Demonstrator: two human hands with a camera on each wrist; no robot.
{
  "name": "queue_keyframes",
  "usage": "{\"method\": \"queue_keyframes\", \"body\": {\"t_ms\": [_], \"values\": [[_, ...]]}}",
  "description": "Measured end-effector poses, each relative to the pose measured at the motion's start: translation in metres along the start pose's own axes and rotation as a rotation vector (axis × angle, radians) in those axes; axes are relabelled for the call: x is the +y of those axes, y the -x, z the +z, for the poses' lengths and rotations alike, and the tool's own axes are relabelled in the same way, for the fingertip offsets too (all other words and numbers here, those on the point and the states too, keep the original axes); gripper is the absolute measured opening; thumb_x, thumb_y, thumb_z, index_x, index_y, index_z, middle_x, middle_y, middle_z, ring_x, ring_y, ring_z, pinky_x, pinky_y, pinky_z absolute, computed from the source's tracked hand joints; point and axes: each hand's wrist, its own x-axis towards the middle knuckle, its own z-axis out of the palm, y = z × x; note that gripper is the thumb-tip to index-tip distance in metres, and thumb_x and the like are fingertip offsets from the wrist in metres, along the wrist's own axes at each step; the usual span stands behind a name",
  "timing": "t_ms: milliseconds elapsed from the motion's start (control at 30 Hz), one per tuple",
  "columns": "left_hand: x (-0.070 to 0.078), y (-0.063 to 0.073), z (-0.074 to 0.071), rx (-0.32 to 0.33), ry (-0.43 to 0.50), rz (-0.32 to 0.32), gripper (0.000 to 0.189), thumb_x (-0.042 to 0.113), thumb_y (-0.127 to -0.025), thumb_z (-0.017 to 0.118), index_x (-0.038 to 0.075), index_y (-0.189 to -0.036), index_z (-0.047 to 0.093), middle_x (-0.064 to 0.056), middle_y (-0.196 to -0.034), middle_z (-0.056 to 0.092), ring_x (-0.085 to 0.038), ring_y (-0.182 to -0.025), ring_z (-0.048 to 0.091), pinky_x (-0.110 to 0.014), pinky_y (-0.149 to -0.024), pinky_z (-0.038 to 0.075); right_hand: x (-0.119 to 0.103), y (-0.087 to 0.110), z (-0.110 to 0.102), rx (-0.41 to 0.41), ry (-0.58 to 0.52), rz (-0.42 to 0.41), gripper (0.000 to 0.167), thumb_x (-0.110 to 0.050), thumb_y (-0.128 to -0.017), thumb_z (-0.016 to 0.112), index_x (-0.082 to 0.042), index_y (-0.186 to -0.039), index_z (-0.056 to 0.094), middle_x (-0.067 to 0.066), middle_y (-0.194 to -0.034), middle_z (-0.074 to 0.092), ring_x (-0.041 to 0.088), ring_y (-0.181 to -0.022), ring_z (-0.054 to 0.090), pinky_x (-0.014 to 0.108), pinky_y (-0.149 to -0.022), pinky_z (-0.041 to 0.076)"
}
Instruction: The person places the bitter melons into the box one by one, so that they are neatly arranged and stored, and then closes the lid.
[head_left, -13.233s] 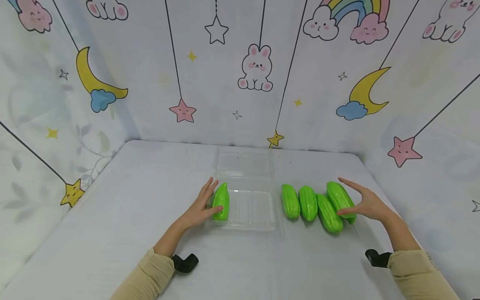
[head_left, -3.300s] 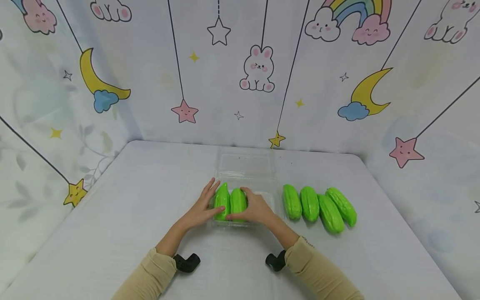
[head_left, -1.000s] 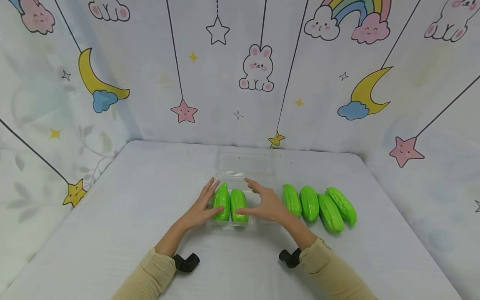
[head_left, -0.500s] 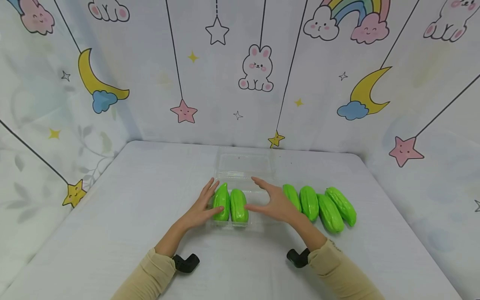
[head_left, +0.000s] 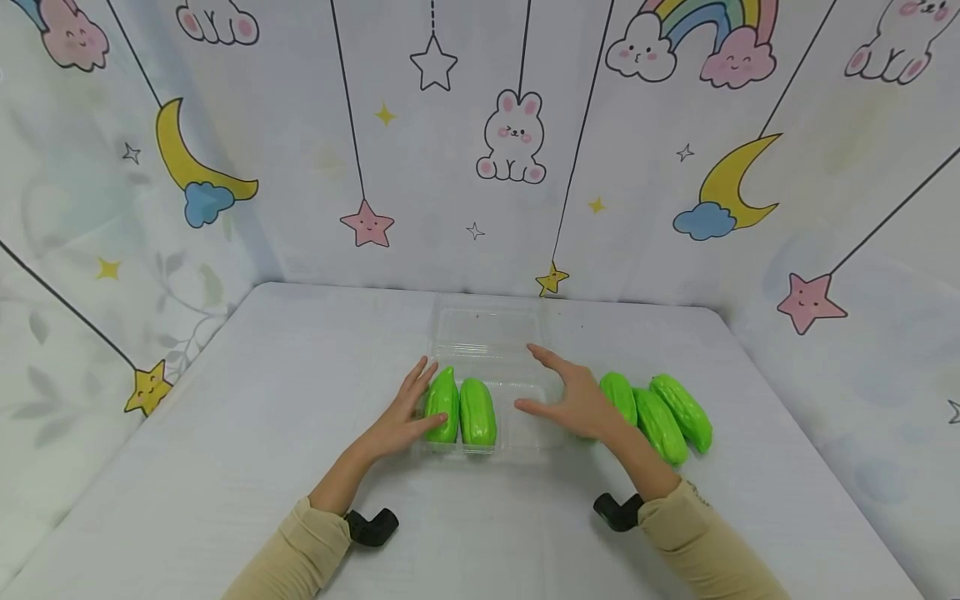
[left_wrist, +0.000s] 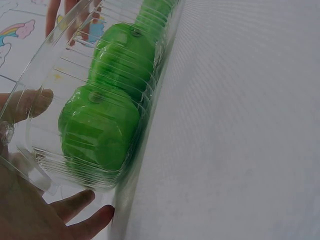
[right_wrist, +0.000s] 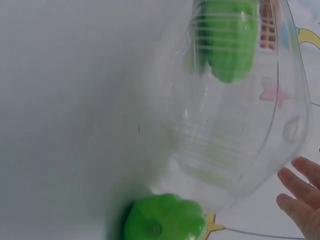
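Observation:
A clear plastic hinged container [head_left: 528, 425] lies on the table with its lid [head_left: 491, 327] folded back. Inside at the left are two bright green ridged vegetables resembling bitter gourds, a left gourd [head_left: 441, 408] and a right gourd [head_left: 477, 412]. My left hand [head_left: 400, 421] rests at the container's left side, thumb over the left gourd and other fingers along the outer wall; the left wrist view shows its fingertips [left_wrist: 102, 215] beside that wall. My right hand [head_left: 581, 404] is spread and holds nothing, above the container's right edge. It mostly hides one loose gourd [right_wrist: 162, 220].
To the right of the container more gourds lie in a loose row: one gourd [head_left: 618, 396] partly behind the right hand, another gourd [head_left: 662, 427], and an outer gourd [head_left: 682, 412]. The white table [head_left: 322, 333] ends at a patterned cloth backdrop [head_left: 450, 150].
Since 13.2 s ago a second gourd has entered the container, set there by my right hand. That hand has since let go and moved right. My left hand stays in place.

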Motion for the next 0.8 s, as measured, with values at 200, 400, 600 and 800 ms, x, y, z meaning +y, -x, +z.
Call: {"method": "queue_keyframes", "body": {"t_ms": [200,400,600,800], "values": [[0.019,0.003,-0.004,-0.009,0.011,-0.013,0.074,0.016,-0.089,0.058,0.004,-0.146,0.013,-0.019,-0.151,-0.003,-0.042,-0.135,0.007,-0.066,-0.098,0.018,0.006,0.003,-0.012,-0.005,0.001,0.008,0.081,-0.050,-0.076,0.068,-0.024,-0.143,0.031,0.005,-0.142,0.038,0.029,-0.128,0.036,0.055,-0.099,0.031],[0.043,0.008,-0.011,-0.026,0.037,-0.019,0.071,0.010,-0.090,0.056,-0.003,-0.144,0.014,-0.024,-0.149,-0.002,-0.045,-0.134,0.006,-0.065,-0.098,0.020,0.018,0.007,-0.024,0.003,0.016,-0.013,0.082,-0.049,-0.075,0.070,-0.024,-0.143,0.031,0.003,-0.143,0.037,0.027,-0.131,0.032,0.054,-0.100,0.030],[0.044,0.008,-0.011,-0.030,0.039,-0.025,0.071,0.010,-0.089,0.056,-0.002,-0.145,0.013,-0.024,-0.149,-0.003,-0.045,-0.134,0.004,-0.066,-0.097,0.021,0.028,0.012,-0.032,0.000,0.004,-0.009,0.082,-0.047,-0.075,0.070,-0.027,-0.144,0.030,0.004,-0.143,0.036,0.029,-0.132,0.029,0.057,-0.099,0.029],[0.043,0.007,-0.010,-0.024,0.030,-0.018,0.072,0.010,-0.089,0.057,-0.003,-0.144,0.014,-0.025,-0.149,-0.002,-0.046,-0.133,0.009,-0.065,-0.099,0.018,0.039,0.016,-0.037,-0.006,0.014,-0.009,0.082,-0.047,-0.076,0.070,-0.027,-0.144,0.029,0.005,-0.143,0.037,0.030,-0.130,0.031,0.059,-0.098,0.029]]}}
